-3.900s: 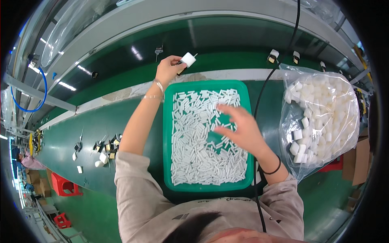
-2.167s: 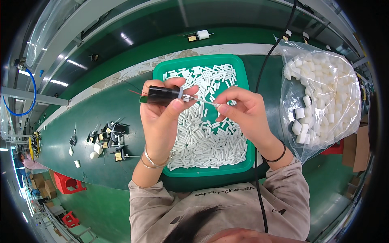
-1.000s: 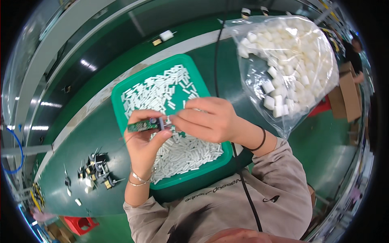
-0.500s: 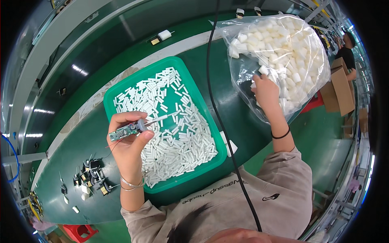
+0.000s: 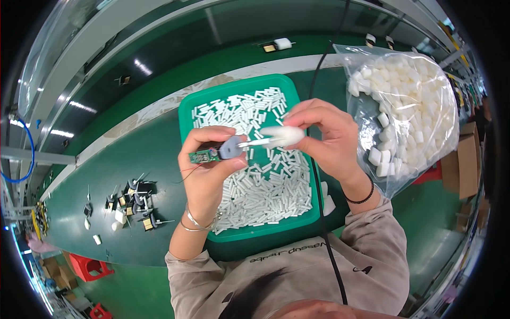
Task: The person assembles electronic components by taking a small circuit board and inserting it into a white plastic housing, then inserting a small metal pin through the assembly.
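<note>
Landmark for all this = the green plastic tray (image 5: 197, 109) full of small white tube pieces (image 5: 265, 196), sitting on the green bench. Both hands were up over the middle of that tray.

My left hand (image 5: 210, 170) had its fingers clamped on a small green circuit board w/ a grey round part on its end (image 5: 212, 154), held over the tray's centre-left. Board's long axis ran roughly left-right across the tray, grey end pointing toward my right hand.

My right hand (image 5: 324, 135) was over the tray's right half, thumb + fingers pinched shut on a white oval plastic shell piece (image 5: 281, 135), w/ thin white prongs sticking out toward the board. Shell axis also left-right, so the two parts were basically in line, prongs just touching or nearly touching the grey end, can't tell which. Shell sat to the right of my left fingers, right hand obviously the nearer one to it.

Clear plastic bag of white blocks (image 5: 409, 101) was just right of the tray, and a pile of small black and white parts (image 5: 130, 204) well off its left side.
</note>
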